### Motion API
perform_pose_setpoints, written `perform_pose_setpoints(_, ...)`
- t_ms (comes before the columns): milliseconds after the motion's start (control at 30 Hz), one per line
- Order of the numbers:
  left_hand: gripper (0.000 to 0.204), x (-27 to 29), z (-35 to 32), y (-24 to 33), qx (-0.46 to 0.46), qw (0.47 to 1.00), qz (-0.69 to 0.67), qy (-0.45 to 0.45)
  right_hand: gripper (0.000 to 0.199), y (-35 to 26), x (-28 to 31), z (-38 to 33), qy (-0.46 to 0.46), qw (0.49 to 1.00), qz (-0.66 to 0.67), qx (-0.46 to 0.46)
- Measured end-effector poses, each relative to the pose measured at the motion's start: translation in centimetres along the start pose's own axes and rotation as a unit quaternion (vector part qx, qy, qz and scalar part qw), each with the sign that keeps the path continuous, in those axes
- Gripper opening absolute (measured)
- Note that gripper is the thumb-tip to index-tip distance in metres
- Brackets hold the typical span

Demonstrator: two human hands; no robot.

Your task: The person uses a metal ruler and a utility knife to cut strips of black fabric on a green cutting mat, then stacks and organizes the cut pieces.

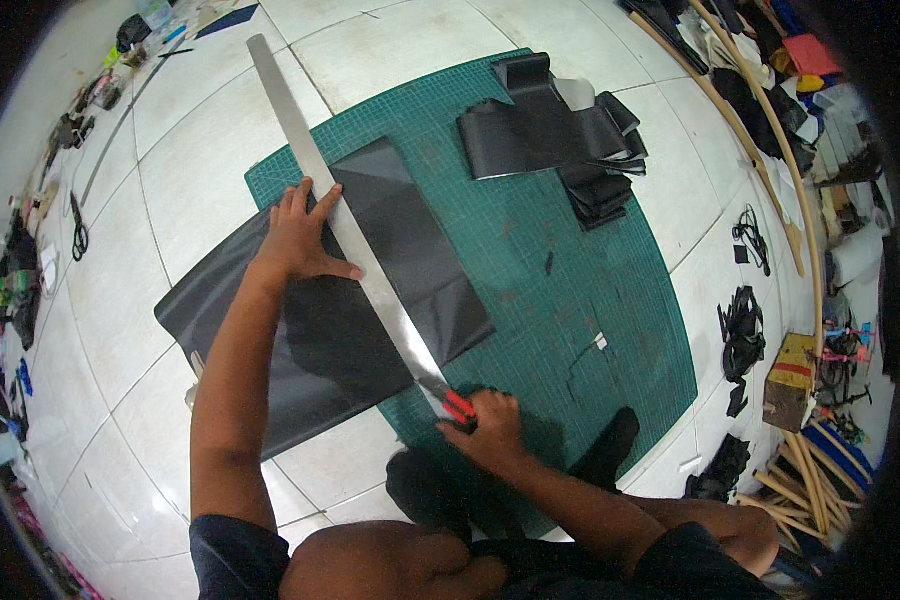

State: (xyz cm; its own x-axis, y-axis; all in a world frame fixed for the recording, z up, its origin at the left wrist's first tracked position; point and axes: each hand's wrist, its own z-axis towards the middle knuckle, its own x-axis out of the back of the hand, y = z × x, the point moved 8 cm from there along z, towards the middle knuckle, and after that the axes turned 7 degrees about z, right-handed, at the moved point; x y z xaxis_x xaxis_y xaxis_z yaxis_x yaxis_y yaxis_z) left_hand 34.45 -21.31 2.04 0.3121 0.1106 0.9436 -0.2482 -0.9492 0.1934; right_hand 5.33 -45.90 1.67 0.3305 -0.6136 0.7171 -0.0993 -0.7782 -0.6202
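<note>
Head view showed a person seated on a white tiled floor (220, 130), working over a green cutting mat (570, 280). Far to the left of the hands, tools and scraps lay along the wall, a pair of scissors (78, 232) among them. The left hand (298, 235) was spread flat, fingers wide, pressing down on a long metal ruler (345, 225), seemingly to keep it from sliding. Under that hand and the ruler lay a black sheet (370, 290), partly on the mat and partly on the tiles, so the edge to be cut sat over the mat. The ruler ran diagonally from beyond the left hand down to the right hand (490, 430), which was closed around a red-handled cutter (457, 406) with its tip against the ruler's near end, at the sheet's lower edge. Beyond the right hand, at the far side of the mat, rested a pile of black cut pieces (555, 135). Further right, clutter and bent wooden strips (770, 140) lined the floor.
</note>
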Motion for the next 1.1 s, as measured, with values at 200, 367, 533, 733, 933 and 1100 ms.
perform_pose_setpoints(200,0.142,0.2,-0.1,0.6,0.013,0.999,0.046,-0.012,0.05,-1.4,9.6,12.1,0.192,0.97,0.148,-0.029)
perform_pose_setpoints(367,0.141,0.5,0.0,1.3,0.015,0.998,0.061,-0.013,0.059,-3.3,11.1,21.3,0.152,0.986,0.065,-0.018)
perform_pose_setpoints(533,0.142,0.2,0.0,1.1,0.027,0.997,0.067,-0.027,0.064,-3.7,8.7,22.2,0.098,0.993,0.022,-0.061)
perform_pose_setpoints(733,0.143,0.2,0.1,0.7,0.036,0.997,0.066,-0.033,0.063,-3.8,8.4,22.2,0.09,0.994,0.039,-0.054)
perform_pose_setpoints(933,0.143,-0.3,0.3,0.7,0.026,0.997,0.065,-0.024,0.049,-0.7,9.8,24.6,0.085,0.995,0.061,-0.007)
perform_pose_setpoints(1100,0.143,-0.3,0.6,0.9,0.023,0.998,0.055,-0.028,0.055,0.9,9.7,25.8,0.013,0.993,0.116,-0.004)
